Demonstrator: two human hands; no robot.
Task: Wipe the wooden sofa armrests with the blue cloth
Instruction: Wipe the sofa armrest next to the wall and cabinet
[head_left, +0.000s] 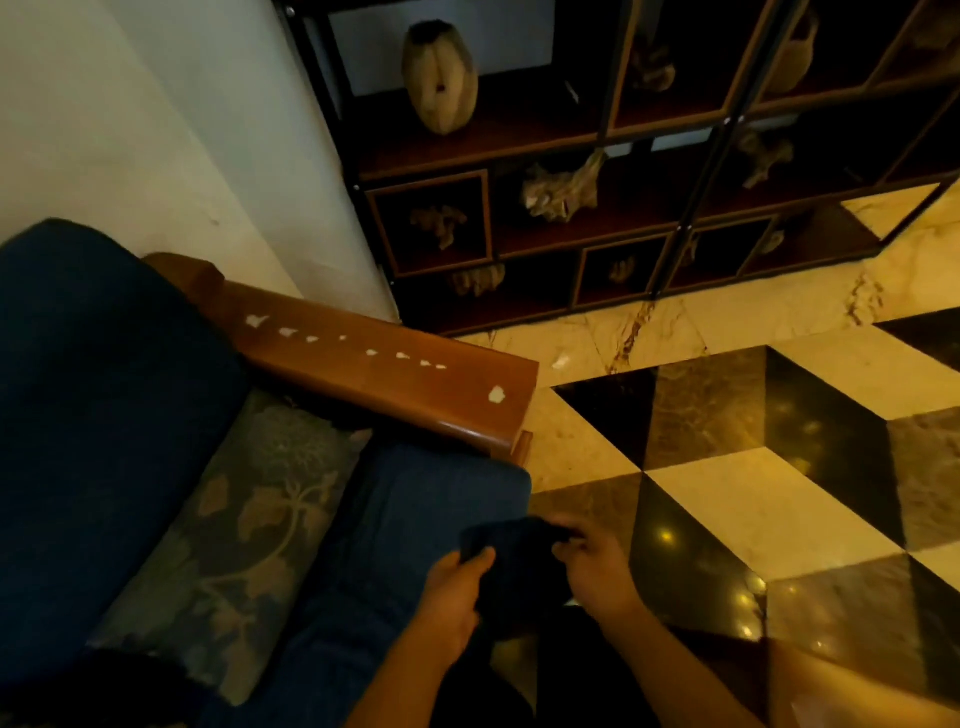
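Head view: left hand (452, 603) and right hand (592, 564), low centre, each grip one end of the blue cloth (511, 558). Wooden armrest (384, 369), centre-left, carries white scraps (497, 394).

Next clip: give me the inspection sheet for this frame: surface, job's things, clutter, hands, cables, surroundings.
Surface: wooden armrest, top face dotted with a row of white scraps, not yet wiped.
Job's things: dark blue cloth, bunched, held in front of the seat, apart from the armrest.
Clutter: one white scrap on floor beside the armrest's end.
Hands: left hand and right hand both grip the cloth.
Cables: nothing seen.
Surroundings: blue sofa cushions with a floral seat panel; dark display shelf holding a vase and driftwood-like pieces; glossy chequered floor; pale wall.
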